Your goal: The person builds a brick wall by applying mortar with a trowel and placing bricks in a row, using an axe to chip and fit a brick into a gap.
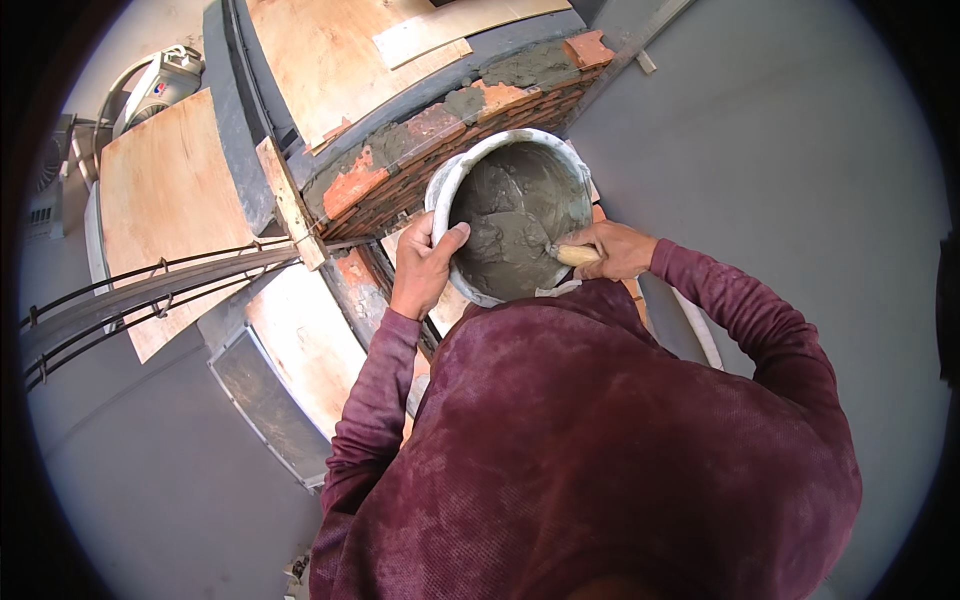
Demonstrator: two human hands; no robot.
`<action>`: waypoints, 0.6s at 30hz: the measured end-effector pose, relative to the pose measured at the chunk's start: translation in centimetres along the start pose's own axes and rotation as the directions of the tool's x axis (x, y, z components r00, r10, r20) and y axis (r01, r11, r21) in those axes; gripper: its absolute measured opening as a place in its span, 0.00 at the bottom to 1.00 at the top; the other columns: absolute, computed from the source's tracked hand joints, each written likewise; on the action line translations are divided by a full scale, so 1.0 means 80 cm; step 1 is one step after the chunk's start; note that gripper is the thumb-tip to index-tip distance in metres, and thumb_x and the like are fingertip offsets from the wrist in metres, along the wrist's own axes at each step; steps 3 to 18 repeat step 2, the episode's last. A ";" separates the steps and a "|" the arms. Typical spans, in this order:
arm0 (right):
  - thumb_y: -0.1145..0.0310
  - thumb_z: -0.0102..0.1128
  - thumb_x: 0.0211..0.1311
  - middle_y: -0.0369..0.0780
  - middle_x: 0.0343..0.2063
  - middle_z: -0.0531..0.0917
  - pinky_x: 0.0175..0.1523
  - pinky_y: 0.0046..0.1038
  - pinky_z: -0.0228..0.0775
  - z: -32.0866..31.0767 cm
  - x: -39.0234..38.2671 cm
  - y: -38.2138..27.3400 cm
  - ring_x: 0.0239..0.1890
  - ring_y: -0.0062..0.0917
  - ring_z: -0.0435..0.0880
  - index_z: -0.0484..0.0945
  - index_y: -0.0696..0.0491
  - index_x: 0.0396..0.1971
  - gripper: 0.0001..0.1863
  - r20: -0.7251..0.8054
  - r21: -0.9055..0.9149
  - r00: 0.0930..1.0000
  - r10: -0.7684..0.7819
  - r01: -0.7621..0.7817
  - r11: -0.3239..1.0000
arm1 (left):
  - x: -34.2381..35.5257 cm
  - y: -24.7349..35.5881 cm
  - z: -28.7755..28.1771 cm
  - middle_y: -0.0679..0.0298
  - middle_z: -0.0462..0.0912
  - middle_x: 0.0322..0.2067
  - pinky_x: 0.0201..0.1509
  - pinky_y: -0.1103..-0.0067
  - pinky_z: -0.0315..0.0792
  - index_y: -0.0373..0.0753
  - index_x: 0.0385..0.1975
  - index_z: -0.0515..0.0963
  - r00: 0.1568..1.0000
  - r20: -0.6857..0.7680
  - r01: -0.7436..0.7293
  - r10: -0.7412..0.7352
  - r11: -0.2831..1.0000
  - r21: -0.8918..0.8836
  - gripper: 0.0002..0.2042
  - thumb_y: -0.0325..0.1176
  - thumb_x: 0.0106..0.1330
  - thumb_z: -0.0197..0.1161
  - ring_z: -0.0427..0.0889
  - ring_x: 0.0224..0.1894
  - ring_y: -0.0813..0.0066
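A white bucket smeared with grey sits in front of my body, its open top facing up. Wet grey mortar fills much of the inside, with a lumpy, folded surface. My left hand is closed on the left side of the rim, the thumb over the edge. On the right, my right hand grips the wooden handle of a trowel. The trowel's metal neck runs into the mortar near the right inner wall, and its blade is hidden there.
Behind the bucket runs a low brick wall with patches of mortar on top. Plywood sheets lie left and beyond. Dark rods and a beam reach in from the left. A framed panel stands lower left; grey floor spreads right.
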State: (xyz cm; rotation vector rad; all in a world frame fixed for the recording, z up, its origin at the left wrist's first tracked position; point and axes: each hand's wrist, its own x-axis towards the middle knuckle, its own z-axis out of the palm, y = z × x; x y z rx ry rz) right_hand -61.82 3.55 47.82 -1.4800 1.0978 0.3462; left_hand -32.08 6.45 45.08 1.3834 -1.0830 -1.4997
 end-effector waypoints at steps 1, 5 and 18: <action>0.67 0.66 0.57 0.45 0.42 0.82 0.50 0.33 0.74 0.000 -0.002 -0.020 0.43 0.33 0.82 0.68 0.49 0.63 0.32 0.082 0.103 0.983 0.167 -0.175 0.979 | 0.000 -0.001 -0.001 0.76 0.69 0.25 0.30 0.85 0.58 0.36 0.31 0.76 1.000 -0.005 0.005 -0.005 0.999 -0.049 0.08 0.34 0.65 0.64 0.63 0.27 0.88; 0.67 0.66 0.57 0.45 0.42 0.82 0.50 0.33 0.74 -0.002 0.000 -0.023 0.43 0.33 0.82 0.68 0.49 0.63 0.32 0.089 0.095 0.981 0.173 -0.181 0.979 | 0.001 -0.002 -0.001 0.76 0.70 0.25 0.30 0.85 0.58 0.36 0.32 0.76 1.000 -0.011 0.009 -0.010 0.995 -0.099 0.09 0.35 0.65 0.64 0.63 0.27 0.88; 0.67 0.66 0.57 0.45 0.42 0.82 0.50 0.33 0.74 -0.002 0.000 -0.023 0.43 0.33 0.82 0.68 0.49 0.63 0.32 0.089 0.095 0.981 0.173 -0.181 0.979 | 0.001 -0.002 -0.001 0.76 0.70 0.25 0.30 0.85 0.58 0.36 0.32 0.76 1.000 -0.011 0.009 -0.010 0.995 -0.099 0.09 0.35 0.65 0.64 0.63 0.27 0.88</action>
